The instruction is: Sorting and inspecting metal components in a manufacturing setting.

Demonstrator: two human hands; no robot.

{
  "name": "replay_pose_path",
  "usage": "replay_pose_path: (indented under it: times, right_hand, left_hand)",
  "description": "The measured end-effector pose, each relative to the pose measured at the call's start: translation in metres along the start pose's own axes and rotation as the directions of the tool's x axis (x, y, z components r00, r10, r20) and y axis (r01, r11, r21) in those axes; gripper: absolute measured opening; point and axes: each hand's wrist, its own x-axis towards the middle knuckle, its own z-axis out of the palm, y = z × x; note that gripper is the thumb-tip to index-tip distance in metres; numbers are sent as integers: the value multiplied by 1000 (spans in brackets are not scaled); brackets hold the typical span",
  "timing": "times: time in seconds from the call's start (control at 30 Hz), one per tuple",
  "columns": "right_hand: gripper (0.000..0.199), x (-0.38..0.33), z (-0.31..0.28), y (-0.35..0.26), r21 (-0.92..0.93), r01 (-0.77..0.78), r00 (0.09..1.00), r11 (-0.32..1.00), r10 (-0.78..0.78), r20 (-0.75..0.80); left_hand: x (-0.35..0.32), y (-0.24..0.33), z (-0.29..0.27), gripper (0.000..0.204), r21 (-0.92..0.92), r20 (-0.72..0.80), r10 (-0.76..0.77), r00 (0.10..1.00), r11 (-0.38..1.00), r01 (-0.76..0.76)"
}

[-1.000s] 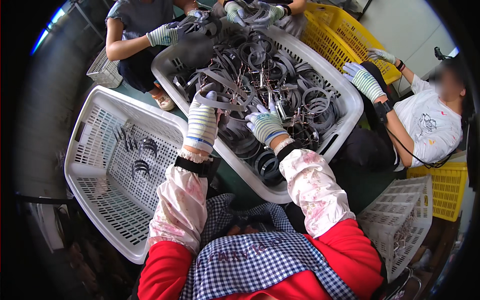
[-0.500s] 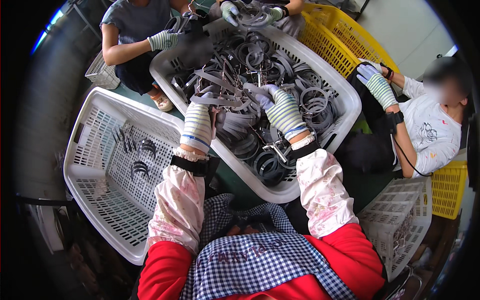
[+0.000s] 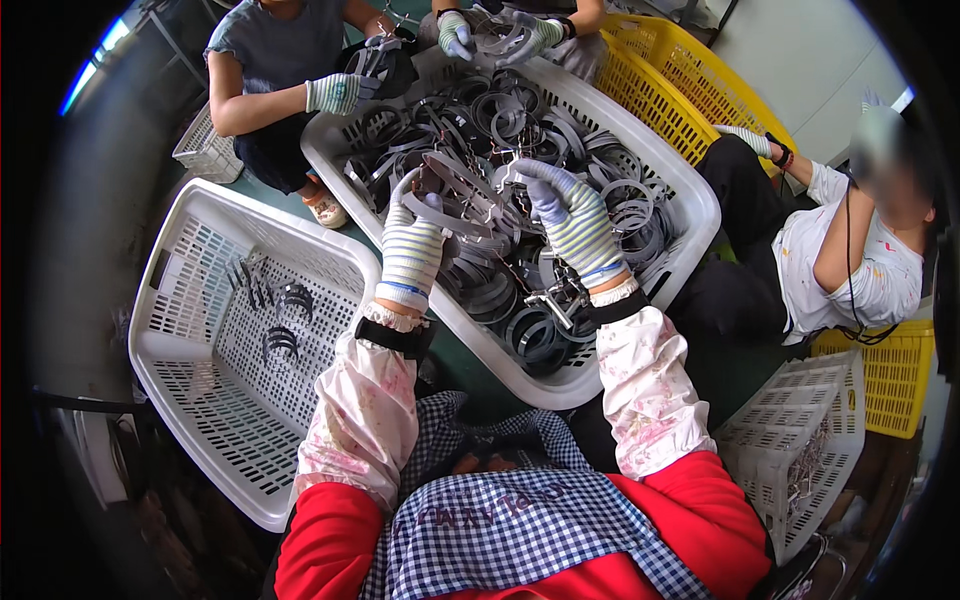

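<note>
My left hand [image 3: 412, 248], in a striped knit glove, is closed on a bunch of flat grey rings [image 3: 455, 178] above the big white basket [image 3: 690, 235]. My right hand [image 3: 575, 215], gloved alike, is held to the right of that bunch. Its thumb and forefinger are bent toward each other at a thin, crooked metal wire [image 3: 508, 182]; its grip is partly hidden. Under both hands lies a heap of grey rings [image 3: 630, 205] mixed with thin wire pieces. Near my right wrist, a silvery metal bar with a crosspiece [image 3: 550, 305] rests on the heap.
A second white basket [image 3: 190, 375] at the left holds a few dark rings [image 3: 280, 340]. Two co-workers' gloved hands [image 3: 340, 94] work over the far rim. Another person [image 3: 850, 250] sits at the right. Yellow crates [image 3: 660, 95] stand behind, and a white crate [image 3: 800, 440] lower right.
My left hand has shifted slightly right and turned, and the rings in it now stand more upright. My right fingers have lifted. The person at the right has raised an arm toward the head.
</note>
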Motion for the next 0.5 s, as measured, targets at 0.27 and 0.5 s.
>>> replay_pose_path:
  times: [0.27,0.5]
  right_hand:
    - [47,-8,14,-20,-583,152,980,798,-197,-14]
    - [41,-13,16,-11,-714,227,969,662,-228,96]
  left_hand:
    - [-11,7,-1,67,700,235,357,904,583,-412]
    - [-8,5,-4,66,734,248,359,900,536,-417]
